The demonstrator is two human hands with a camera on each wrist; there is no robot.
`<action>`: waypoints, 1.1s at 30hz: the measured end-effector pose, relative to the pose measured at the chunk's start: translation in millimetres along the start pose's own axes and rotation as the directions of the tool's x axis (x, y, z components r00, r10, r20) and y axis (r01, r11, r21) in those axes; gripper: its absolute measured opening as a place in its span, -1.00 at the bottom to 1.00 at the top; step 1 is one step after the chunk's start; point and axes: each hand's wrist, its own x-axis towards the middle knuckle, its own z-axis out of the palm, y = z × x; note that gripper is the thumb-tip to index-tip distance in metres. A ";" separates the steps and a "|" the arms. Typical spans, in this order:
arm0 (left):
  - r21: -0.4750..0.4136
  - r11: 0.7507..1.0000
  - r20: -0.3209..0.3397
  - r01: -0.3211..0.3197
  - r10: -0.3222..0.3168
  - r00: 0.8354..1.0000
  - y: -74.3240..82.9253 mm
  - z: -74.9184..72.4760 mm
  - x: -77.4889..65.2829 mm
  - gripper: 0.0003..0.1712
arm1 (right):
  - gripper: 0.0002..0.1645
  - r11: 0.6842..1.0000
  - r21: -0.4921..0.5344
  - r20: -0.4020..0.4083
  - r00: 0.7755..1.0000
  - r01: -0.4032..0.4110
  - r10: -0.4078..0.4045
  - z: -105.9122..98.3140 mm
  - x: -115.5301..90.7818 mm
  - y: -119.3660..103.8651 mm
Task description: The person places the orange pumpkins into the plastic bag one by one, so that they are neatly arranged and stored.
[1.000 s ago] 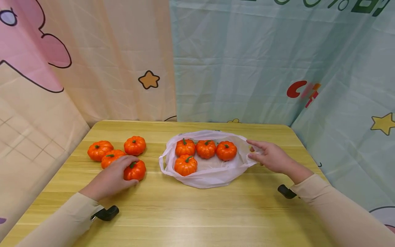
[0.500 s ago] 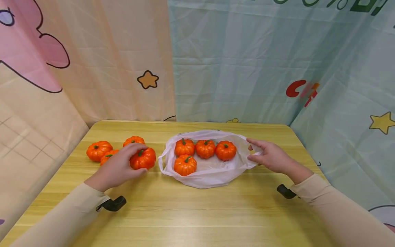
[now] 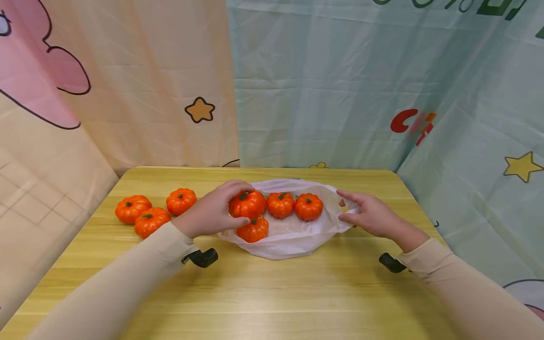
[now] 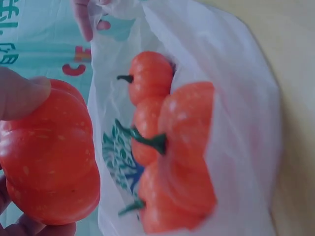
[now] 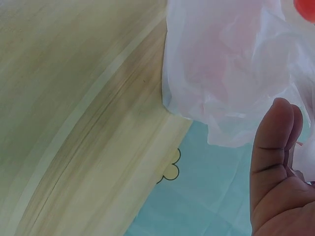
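Observation:
My left hand (image 3: 210, 212) grips a small orange pumpkin (image 3: 247, 205) over the left side of an open white plastic bag (image 3: 293, 250). In the left wrist view, that pumpkin (image 4: 51, 157) sits between thumb and fingers, apart from those inside the bag. Several pumpkins with green stems are in the bag, among them a middle pumpkin (image 3: 280, 205), a right pumpkin (image 3: 309, 207) and a front pumpkin (image 3: 252, 230). My right hand (image 3: 374, 217) holds the bag's right edge, its thumb and fingers around the plastic (image 5: 305, 157).
Three loose pumpkins lie on the left of the wooden table (image 3: 272, 293): a far-left pumpkin (image 3: 133, 209), a nearer pumpkin (image 3: 151, 222) and a back pumpkin (image 3: 181, 201). Printed curtains (image 3: 314, 94) hang behind and beside the table.
My left hand has lifted a pumpkin from the group on the left and carried it rightward over the bag. The right hand stays at the bag's edge.

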 end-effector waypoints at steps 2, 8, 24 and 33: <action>-0.013 1.000 0.022 -0.015 0.016 1.000 6.3 4.8 12.1 -0.25 | -0.11 1.000 -0.002 0.000 1.000 0.004 -0.004 0.3 0.1 -1.1; 0.010 0.999 0.097 -0.044 0.043 0.994 16.7 24.4 40.8 -0.26 | -0.12 1.000 0.006 -0.003 1.000 0.017 -0.017 1.1 0.2 -2.8; 0.045 0.995 0.244 -0.089 0.076 0.967 18.8 67.1 68.4 -0.30 | -0.11 1.000 0.020 0.008 1.000 0.002 -0.002 -1.6 -4.5 -6.7; 0.101 0.992 0.316 -0.079 0.043 0.948 15.4 73.8 64.5 -0.33 | -0.09 0.999 0.046 0.051 0.999 0.006 -0.009 -4.0 -9.1 -10.4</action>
